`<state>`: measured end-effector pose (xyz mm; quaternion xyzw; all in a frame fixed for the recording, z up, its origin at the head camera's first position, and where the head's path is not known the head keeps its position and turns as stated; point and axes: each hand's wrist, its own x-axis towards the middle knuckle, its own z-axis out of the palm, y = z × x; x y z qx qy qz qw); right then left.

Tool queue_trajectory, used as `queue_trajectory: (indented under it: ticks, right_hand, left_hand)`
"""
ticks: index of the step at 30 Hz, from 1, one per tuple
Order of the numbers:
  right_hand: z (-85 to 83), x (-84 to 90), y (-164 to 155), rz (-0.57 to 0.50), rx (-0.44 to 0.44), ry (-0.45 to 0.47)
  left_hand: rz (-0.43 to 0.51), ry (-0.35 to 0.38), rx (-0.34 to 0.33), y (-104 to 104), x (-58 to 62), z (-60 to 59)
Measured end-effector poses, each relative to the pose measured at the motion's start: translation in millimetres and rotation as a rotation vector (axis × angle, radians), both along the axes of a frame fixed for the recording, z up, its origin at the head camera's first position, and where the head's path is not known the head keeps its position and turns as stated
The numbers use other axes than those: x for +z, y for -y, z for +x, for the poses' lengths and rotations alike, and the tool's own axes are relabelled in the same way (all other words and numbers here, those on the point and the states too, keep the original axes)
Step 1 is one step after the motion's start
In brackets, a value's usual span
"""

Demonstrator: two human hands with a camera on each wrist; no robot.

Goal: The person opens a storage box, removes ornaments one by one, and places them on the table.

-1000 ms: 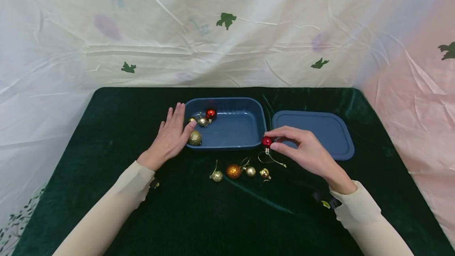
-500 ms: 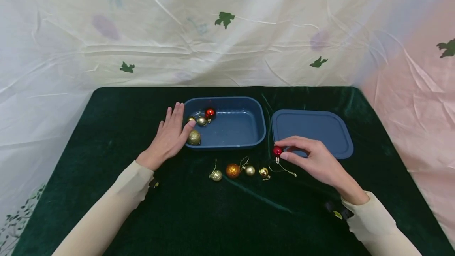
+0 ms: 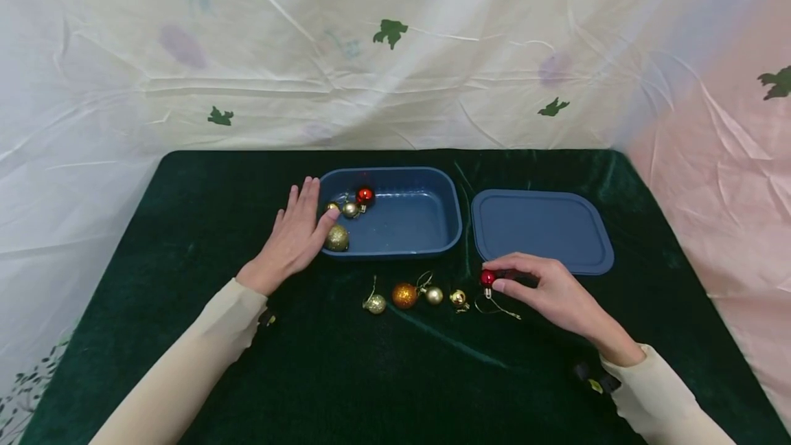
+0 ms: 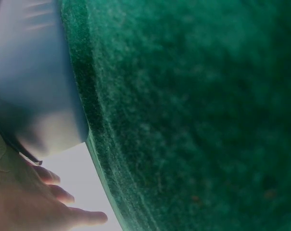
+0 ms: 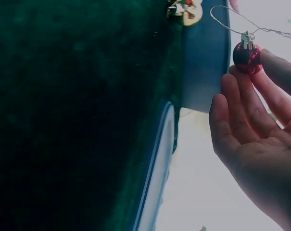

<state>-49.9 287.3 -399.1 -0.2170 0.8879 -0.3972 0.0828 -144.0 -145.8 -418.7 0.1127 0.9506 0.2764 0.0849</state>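
The right hand (image 3: 553, 294) pinches a small red bauble (image 3: 487, 277) between thumb and fingertips, low over the green cloth (image 3: 185, 225), its metal cap pointing down toward the person at about 6 o'clock and its thin gold loop (image 3: 503, 309) trailing onto the cloth toward 5 o'clock. From that hand the blue tub (image 3: 426, 242) lies at about 10 o'clock, a short way off; the flat blue lid (image 3: 544, 229) sits just beyond the knuckles at 12 o'clock. The left hand (image 3: 295, 239) lies flat, fingers straight and relaxed, pressed along the tub's left wall, thumb beside a glittery gold ball (image 3: 337, 237) inside; it holds nothing. It is the nearer hand to the tub, while the right alone is near the loose baubles. Those lie in a row at 9 o'clock from the red bauble: a small gold one (image 3: 458, 298) just beside it, then a pale gold one (image 3: 434, 295), an orange glitter ball (image 3: 405, 296), and a gold glitter one (image 3: 375, 304). In the tub's far left corner sit a red ball (image 3: 365, 196) and a silver-gold ball (image 3: 351, 209).
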Motion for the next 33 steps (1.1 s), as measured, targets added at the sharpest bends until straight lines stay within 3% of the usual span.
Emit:
queue_trajectory:
  ticks: [16,33]
  right_hand:
    - [-3.9,-23.1,1.3,-0.02,0.082,0.038]
    - [-5.5,-27.3,6.2,0.068,0.086,0.016]
  left_hand:
    - [0.005,-0.005,-0.001,0.2,0.5,0.5]
    - [0.009,-0.004,-0.004,0.6,0.4,1.3]
